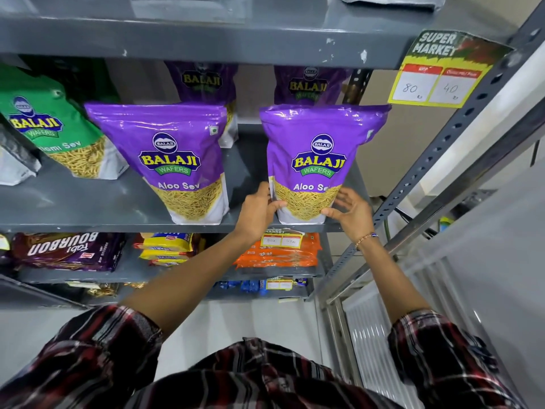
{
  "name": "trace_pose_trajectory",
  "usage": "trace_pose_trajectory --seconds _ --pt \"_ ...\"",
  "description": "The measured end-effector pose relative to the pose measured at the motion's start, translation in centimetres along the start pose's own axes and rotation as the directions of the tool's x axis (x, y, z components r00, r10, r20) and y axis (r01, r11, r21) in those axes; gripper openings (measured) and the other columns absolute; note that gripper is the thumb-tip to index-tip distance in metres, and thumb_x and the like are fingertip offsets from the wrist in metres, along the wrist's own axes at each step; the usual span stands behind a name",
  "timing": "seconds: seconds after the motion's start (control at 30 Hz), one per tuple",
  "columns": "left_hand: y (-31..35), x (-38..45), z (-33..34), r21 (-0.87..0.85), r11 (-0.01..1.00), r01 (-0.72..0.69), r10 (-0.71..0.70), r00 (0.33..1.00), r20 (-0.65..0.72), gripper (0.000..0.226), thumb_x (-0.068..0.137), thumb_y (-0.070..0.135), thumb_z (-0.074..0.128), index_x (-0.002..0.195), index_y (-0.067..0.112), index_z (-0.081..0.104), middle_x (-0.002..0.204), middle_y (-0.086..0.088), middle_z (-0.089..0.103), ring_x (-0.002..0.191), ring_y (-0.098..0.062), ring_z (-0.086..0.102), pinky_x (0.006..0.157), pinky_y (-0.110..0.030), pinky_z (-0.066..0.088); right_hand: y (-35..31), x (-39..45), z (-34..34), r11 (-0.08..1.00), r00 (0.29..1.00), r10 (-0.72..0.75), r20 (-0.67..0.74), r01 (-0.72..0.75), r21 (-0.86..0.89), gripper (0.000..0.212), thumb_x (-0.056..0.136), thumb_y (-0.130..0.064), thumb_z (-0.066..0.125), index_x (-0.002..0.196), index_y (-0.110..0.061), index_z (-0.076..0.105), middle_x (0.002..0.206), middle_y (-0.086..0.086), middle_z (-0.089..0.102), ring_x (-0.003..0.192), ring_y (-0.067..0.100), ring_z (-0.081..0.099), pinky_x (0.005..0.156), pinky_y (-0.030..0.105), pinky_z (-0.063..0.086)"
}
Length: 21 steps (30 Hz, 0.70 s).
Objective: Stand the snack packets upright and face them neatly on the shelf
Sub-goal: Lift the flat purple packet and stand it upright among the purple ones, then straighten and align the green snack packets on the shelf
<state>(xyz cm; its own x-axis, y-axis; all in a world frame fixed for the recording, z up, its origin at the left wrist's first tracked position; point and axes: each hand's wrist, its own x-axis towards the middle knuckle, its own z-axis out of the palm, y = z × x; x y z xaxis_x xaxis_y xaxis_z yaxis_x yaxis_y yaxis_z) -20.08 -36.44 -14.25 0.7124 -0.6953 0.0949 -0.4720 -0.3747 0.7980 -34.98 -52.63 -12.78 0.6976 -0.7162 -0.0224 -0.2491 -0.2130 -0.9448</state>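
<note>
A purple Aloo Sev packet [320, 160] stands upright at the right front of the grey shelf [88, 202], label facing me. My left hand [258, 209] grips its lower left edge, thumb across the front. My right hand [351, 212] touches its lower right corner, fingers spread. A second purple Aloo Sev packet [174, 160] stands upright to the left. Two more purple packets [203, 84] [309, 85] stand behind in the back row. A green Balaji sev packet [53, 125] leans at the far left.
A shelf board [206, 39] hangs close overhead with a yellow price tag [436, 81] at its right end. A perforated metal upright [460, 134] borders the right side. Lower shelves hold Bourbon biscuit packs [67, 250], yellow packs [168, 246] and orange packs [280, 252].
</note>
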Motion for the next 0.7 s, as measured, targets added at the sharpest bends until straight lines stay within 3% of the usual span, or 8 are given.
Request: trace_pose_trajectory --seconds 0.13,0.2,0.27,0.33,0.37,0.5,0.6,0.7 --pt "0.3 -0.4 0.1 -0.023 1.000 0.015 -0.014 0.999 0.033 0.039 0.090 0.026 0.060 0.119 0.004 0.045 0.116 -0.017 0.067 0.105 -0.031 0.065 0.087 -0.048 0.054 -0.2 -0.7 0.0 1.000 1.000 0.019 0.000 -0.019 -0.004 0.061 0.068 -0.001 0.076 0.123 -0.003 0.050 0.128 0.015 0.058 0.114 0.021 0.055 0.100 0.040 0.047" --pt "0.6 -1.1 0.2 -0.091 0.995 0.032 -0.027 0.998 0.048 0.043 0.091 0.026 0.058 0.126 0.007 0.041 0.124 -0.011 0.063 0.111 -0.026 0.062 0.094 -0.044 0.052 -0.2 -1.5 0.3 0.999 1.000 0.007 -0.003 -0.007 0.039 0.064 0.070 -0.001 0.075 0.127 -0.007 0.047 0.128 0.006 0.056 0.116 0.017 0.053 0.099 0.032 0.049" --pt "0.5 -2.8 0.2 -0.163 0.985 0.045 -0.043 0.999 0.017 0.053 0.091 0.026 0.058 0.136 0.009 0.035 0.133 -0.004 0.055 0.118 -0.018 0.055 0.101 -0.036 0.046 0.2 -3.1 1.4 0.999 0.986 -0.046 -0.159 0.046 -0.006 0.059 0.072 -0.010 0.076 0.125 -0.014 0.051 0.122 0.000 0.054 0.114 0.015 0.053 0.092 0.025 0.050" --pt "-0.4 -5.1 -0.5 -0.182 0.982 0.056 -0.066 0.996 -0.051 0.050 0.090 0.027 0.059 0.133 0.007 0.042 0.131 -0.008 0.056 0.113 -0.017 0.057 0.098 -0.031 0.046 0.7 -5.8 3.7 0.995 0.918 -0.090 -0.387 0.066 -0.074 0.029 0.075 -0.018 0.074 0.101 -0.023 0.061 0.105 -0.001 0.057 0.095 0.016 0.058 0.083 0.036 0.053" --pt "-1.1 -6.2 -1.3 -0.188 0.980 0.066 -0.083 0.993 -0.087 0.041 0.090 0.026 0.060 0.125 0.008 0.050 0.122 -0.008 0.063 0.103 -0.014 0.061 0.092 -0.026 0.049 0.7 -7.2 5.4 0.994 0.906 -0.103 -0.411 0.082 -0.069 0.016 0.078 -0.020 0.071 0.087 -0.028 0.061 0.093 -0.002 0.059 0.085 0.014 0.058 0.078 0.039 0.052" --pt "-6.4 -9.4 -6.7 -0.209 0.966 0.150 -0.197 0.954 -0.225 0.014 0.088 0.024 0.063 0.097 0.013 0.064 0.082 0.005 0.068 0.070 0.011 0.060 0.066 -0.005 0.046 -1.5 -10.5 15.0 0.991 0.986 -0.133 -0.096 0.132 -0.020 0.005 0.080 -0.024 0.066 0.075 -0.023 0.063 0.073 -0.013 0.062 0.069 -0.003 0.058 0.069 0.021 0.047" --pt "-10.6 -10.6 -12.0 -0.211 0.957 0.197 -0.251 0.930 -0.269 0.010 0.088 0.023 0.062 0.092 0.014 0.064 0.076 0.013 0.064 0.069 0.014 0.059 0.062 -0.008 0.047 -4.3 -10.7 22.6 0.984 0.975 -0.176 0.132 0.178 -0.002 0.004 0.081 -0.019 0.067 0.081 -0.016 0.066 0.074 -0.004 0.068 0.070 0.003 0.063 0.066 0.014 0.048" --pt "-14.7 -10.6 -18.0 -0.208 0.954 0.215 -0.277 0.898 -0.343 0.006 0.087 0.023 0.064 0.088 0.018 0.064 0.075 0.013 0.064 0.068 0.011 0.060 0.068 -0.017 0.049 -6.8 -9.9 29.4 0.975 0.946 -0.205 0.250 0.219 -0.030 0.005 0.081 -0.018 0.068 0.082 -0.012 0.066 0.075 0.005 0.071 0.071 0.007 0.063 0.065 0.005 0.043"
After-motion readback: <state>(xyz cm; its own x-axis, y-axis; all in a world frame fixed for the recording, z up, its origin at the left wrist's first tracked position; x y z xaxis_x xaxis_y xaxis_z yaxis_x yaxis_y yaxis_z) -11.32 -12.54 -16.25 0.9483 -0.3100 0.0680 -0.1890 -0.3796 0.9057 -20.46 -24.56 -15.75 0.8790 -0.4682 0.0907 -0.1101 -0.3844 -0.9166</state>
